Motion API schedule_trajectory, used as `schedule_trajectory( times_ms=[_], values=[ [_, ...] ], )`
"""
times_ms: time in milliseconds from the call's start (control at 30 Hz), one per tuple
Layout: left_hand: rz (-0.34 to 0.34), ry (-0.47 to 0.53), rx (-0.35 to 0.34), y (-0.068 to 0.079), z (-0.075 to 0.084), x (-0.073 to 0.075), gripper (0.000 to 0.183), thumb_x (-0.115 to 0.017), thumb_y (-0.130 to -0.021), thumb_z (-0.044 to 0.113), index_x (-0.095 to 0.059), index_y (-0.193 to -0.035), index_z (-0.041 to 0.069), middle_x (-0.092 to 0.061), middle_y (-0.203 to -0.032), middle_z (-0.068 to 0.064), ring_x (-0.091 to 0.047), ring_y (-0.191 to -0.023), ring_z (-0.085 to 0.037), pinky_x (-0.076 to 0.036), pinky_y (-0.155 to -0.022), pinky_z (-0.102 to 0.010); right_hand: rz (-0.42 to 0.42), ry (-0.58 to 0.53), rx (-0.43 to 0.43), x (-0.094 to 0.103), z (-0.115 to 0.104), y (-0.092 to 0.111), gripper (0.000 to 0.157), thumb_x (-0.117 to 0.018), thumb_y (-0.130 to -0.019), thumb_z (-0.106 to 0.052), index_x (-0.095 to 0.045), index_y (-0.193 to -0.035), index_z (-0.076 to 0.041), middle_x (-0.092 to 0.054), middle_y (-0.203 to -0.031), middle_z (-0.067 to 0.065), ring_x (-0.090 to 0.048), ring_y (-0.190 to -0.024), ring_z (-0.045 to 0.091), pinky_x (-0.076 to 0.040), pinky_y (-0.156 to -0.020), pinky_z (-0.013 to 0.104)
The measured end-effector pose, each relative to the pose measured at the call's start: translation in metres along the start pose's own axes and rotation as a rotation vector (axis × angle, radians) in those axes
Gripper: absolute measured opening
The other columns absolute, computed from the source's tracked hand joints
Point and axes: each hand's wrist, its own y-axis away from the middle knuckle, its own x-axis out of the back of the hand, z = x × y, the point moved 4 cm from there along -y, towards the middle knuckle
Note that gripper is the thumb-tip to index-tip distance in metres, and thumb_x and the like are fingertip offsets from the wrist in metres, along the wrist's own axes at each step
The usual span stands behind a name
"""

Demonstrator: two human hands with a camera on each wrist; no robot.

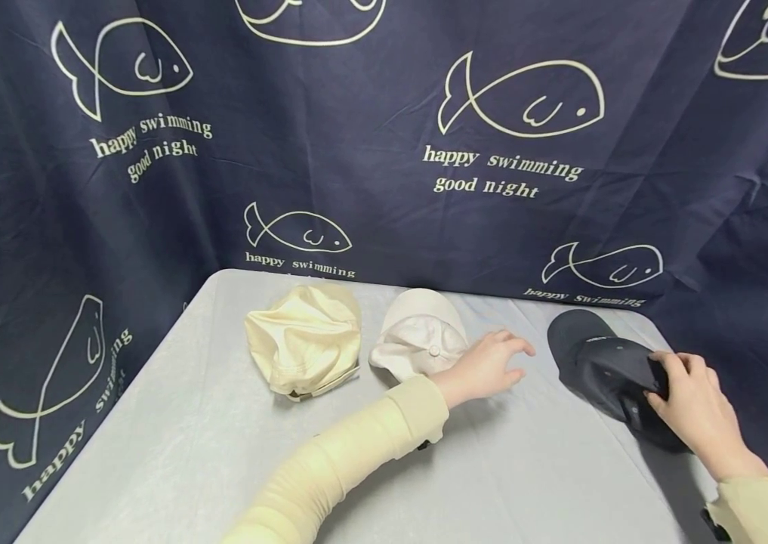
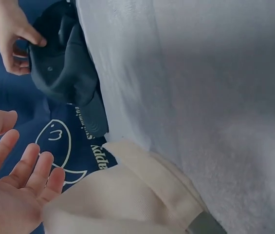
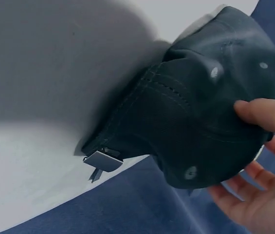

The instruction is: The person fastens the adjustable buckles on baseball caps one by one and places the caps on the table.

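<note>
A dark navy baseball cap (image 1: 618, 378) lies near the table's right edge, its brim pointing to the back left. My right hand (image 1: 699, 408) pinches its crown; in the right wrist view the thumb (image 3: 261, 114) presses on top and the other fingers go beneath. A metal buckle (image 3: 103, 161) shows on its back strap. My left hand (image 1: 482, 366) is held over the table beside a white cap (image 1: 424, 325), fingers loosely spread and holding nothing. In the left wrist view that hand (image 2: 18, 185) shows its palm, next to the white cap's edge (image 2: 127, 190).
Left of the white cap sits a pale yellow cap (image 1: 305, 332) with a crumpled crown. A light grey cloth covers the table (image 1: 526, 476). Dark blue curtain (image 1: 384, 151) with fish drawings and lettering hangs close behind and along both sides.
</note>
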Motion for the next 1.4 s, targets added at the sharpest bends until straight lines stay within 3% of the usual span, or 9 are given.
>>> schedule_trajectory(
  times_ms=[267, 500, 833, 1100, 1400],
  values=[
    [-0.003, -0.015, -0.018, 0.000, 0.003, -0.005, 0.033, -0.063, -0.088, 0.024, -0.060, -0.121, 0.024, -0.058, -0.120, 0.007, -0.054, -0.112, -0.011, -0.039, -0.096, -0.017, 0.046, 0.010, 0.018, 0.009, -0.005, -0.005, 0.044, -0.072, -0.072, -0.003, -0.053, -0.112, -0.003, -0.042, -0.118, 0.027, -0.039, -0.104, 0.049, -0.033, -0.063, 0.067],
    [-0.013, -0.010, -0.010, -0.001, 0.005, -0.008, 0.033, -0.062, -0.089, 0.023, -0.060, -0.122, 0.025, -0.058, -0.120, 0.008, -0.053, -0.114, -0.010, -0.039, -0.096, -0.017, 0.202, 0.006, 0.123, 0.022, -0.017, -0.012, 0.026, -0.073, -0.070, 0.000, -0.062, -0.093, -0.006, -0.056, -0.100, 0.018, -0.048, -0.092, 0.040, -0.037, -0.056, 0.063],
    [-0.003, -0.009, -0.008, -0.005, 0.006, -0.005, 0.034, -0.062, -0.088, 0.023, -0.060, -0.122, 0.025, -0.058, -0.119, 0.007, -0.053, -0.113, -0.011, -0.041, -0.093, -0.018, 0.331, 0.001, 0.233, 0.038, -0.035, -0.025, 0.024, -0.076, -0.068, -0.002, -0.067, -0.090, -0.007, -0.062, -0.089, 0.011, -0.054, -0.083, 0.033, -0.041, -0.056, 0.056],
    [0.011, 0.010, -0.016, -0.007, 0.007, 0.001, 0.034, -0.061, -0.089, 0.022, -0.059, -0.123, 0.024, -0.057, -0.121, 0.007, -0.052, -0.114, -0.010, -0.040, -0.095, -0.017, 0.304, 0.001, 0.221, 0.058, -0.051, -0.043, 0.020, -0.075, -0.071, -0.005, -0.067, -0.090, -0.007, -0.064, -0.091, 0.012, -0.058, -0.084, 0.035, -0.040, -0.057, 0.058],
    [0.031, 0.018, -0.021, -0.010, 0.008, 0.007, 0.035, -0.060, -0.090, 0.025, -0.057, -0.125, 0.022, -0.056, -0.126, 0.006, -0.051, -0.118, -0.009, -0.036, -0.100, -0.016, 0.186, 0.008, 0.181, 0.076, -0.066, -0.065, 0.014, -0.075, -0.074, -0.010, -0.068, -0.087, -0.011, -0.065, -0.088, 0.011, -0.059, -0.076, 0.038, -0.039, -0.051, 0.059]
  ],
)
